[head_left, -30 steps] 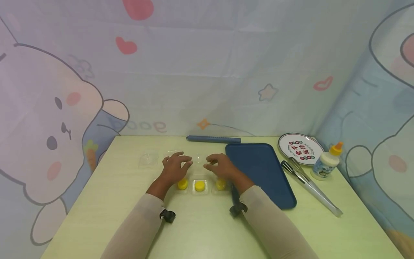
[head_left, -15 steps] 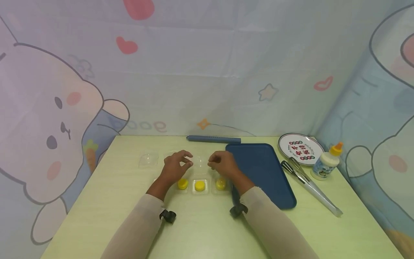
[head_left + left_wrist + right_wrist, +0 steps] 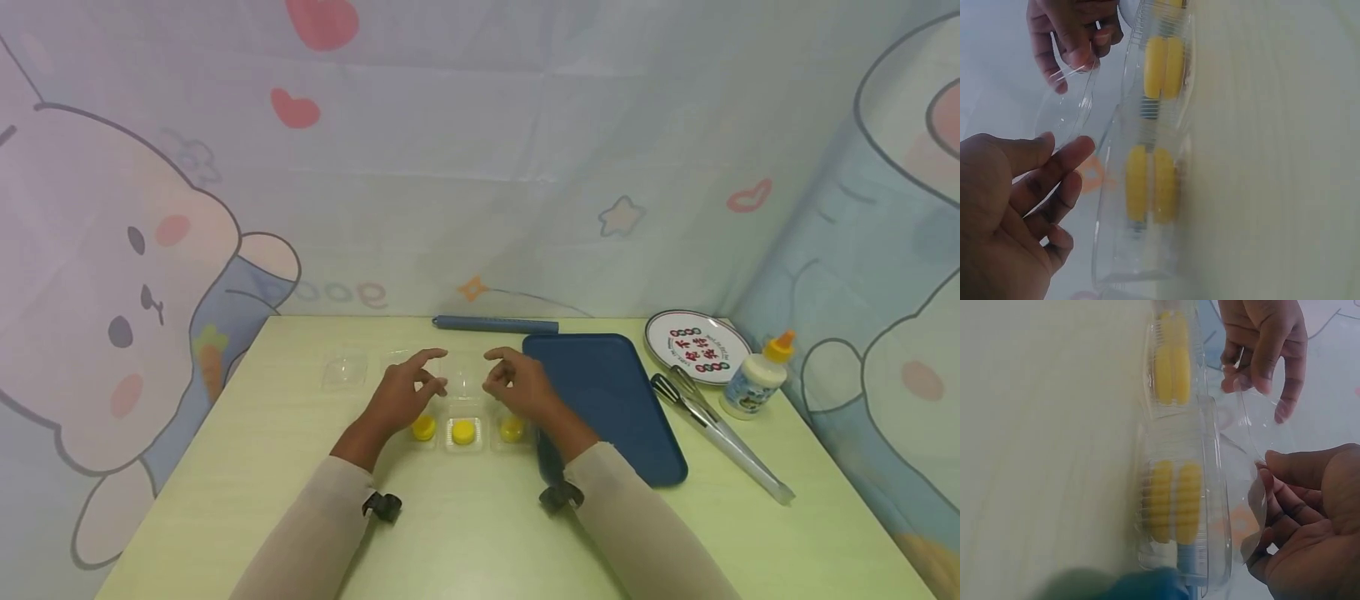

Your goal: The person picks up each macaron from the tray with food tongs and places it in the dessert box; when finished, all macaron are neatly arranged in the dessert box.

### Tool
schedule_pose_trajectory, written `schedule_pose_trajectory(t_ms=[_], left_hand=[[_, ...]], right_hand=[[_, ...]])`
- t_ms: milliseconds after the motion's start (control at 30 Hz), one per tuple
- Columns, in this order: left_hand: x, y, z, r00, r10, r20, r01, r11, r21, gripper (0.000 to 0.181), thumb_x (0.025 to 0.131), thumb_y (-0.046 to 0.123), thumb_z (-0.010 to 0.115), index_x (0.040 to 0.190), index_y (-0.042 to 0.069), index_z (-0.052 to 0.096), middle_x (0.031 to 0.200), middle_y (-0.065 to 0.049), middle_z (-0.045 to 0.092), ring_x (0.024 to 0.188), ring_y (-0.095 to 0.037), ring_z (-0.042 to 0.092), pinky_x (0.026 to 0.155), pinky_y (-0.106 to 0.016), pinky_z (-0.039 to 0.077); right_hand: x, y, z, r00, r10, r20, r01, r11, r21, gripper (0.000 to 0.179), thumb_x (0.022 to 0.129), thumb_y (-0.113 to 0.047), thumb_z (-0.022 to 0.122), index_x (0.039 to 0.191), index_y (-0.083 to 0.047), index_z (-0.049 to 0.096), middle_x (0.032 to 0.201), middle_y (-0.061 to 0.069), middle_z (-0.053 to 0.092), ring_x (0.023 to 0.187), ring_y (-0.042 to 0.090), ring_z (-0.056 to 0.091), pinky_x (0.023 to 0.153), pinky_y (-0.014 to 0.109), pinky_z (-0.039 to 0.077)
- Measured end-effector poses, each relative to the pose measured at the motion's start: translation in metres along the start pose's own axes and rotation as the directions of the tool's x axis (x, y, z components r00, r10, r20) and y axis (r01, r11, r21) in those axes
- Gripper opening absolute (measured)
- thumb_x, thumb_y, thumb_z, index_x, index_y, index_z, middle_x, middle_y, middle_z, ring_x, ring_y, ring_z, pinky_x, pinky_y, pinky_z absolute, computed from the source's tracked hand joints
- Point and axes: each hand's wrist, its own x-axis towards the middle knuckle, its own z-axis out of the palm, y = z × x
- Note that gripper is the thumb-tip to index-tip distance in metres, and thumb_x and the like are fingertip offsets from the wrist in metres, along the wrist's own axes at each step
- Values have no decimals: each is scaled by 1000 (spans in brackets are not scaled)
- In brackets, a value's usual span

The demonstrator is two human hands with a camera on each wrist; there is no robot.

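So, plastic boxes (image 3: 463, 447) on a pale table (image 3: 457, 533), cartoon-printed cloth (image 3: 480, 167) behind.

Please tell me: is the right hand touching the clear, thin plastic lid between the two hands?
Touching. The right wrist view shows it: the right hand pinches the edge of the clear, thin plastic lid between thumb and finger.
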Motion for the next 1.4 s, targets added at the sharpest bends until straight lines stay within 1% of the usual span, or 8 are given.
schedule_pose_trajectory(t_ms=[167,267,333,567,700,1033,1233,1400], left_hand=[[-4,0,-5,999,42,11,-42,998,-46,37,110,18,67,146,17,62,94,-6,84,76,-21,70,78,-41,59],[-7,1,-8,998,61,29,-58,994,-88,33,110,16,66,143,17,64,97,-11,85,68,-17,69,76,-36,56],[-8,3,-10,997,68,37,-64,992,-110,31,111,15,65,141,16,65,100,-14,85,67,-17,73,80,-34,56],[-14,9,-16,996,64,56,-50,976,-212,23,113,12,59,132,7,70,114,-26,81,90,-36,83,59,-37,62],[-18,11,-18,993,82,82,-61,972,-228,20,113,14,60,128,4,70,117,-28,80,93,-38,82,66,-30,65],[-27,16,-23,986,102,134,-71,973,-219,23,112,23,64,114,2,73,113,-22,81,98,-37,82,86,-38,68],[-32,21,-28,979,74,189,-31,975,-220,20,109,25,70,111,6,76,117,-13,81,111,-36,80,98,-46,65],[-34,19,-29,970,37,239,15,977,-213,28,105,25,75,125,4,75,126,-15,79,117,-31,79,99,-46,65]], right_hand=[[-5,2,0,997,-73,-24,72,997,-43,26,101,-7,77,125,4,74,100,13,80,82,15,73,78,30,60],[-8,0,-1,997,-77,-26,77,997,-7,22,101,-6,76,121,5,75,101,16,80,72,12,70,70,26,59],[-10,-2,-2,998,-67,-19,68,997,27,20,102,-6,76,120,4,75,101,16,79,66,12,68,65,24,57],[-15,-7,-4,997,-73,24,71,994,78,17,106,-9,71,117,4,74,92,21,78,74,37,78,56,22,46],[-17,-10,-6,996,-80,38,77,993,85,22,111,-17,66,112,3,75,85,17,78,76,41,77,60,23,51],[-23,-14,-10,994,-72,80,68,996,51,31,112,-30,64,105,-1,74,80,6,80,75,16,76,72,29,62],[-30,-17,-14,992,-34,122,27,998,55,20,108,-33,71,109,-13,74,99,6,82,93,28,80,84,36,64],[-36,-17,-17,986,4,169,-11,999,37,21,105,-35,76,116,-17,73,112,4,78,102,19,78,92,39,63]])
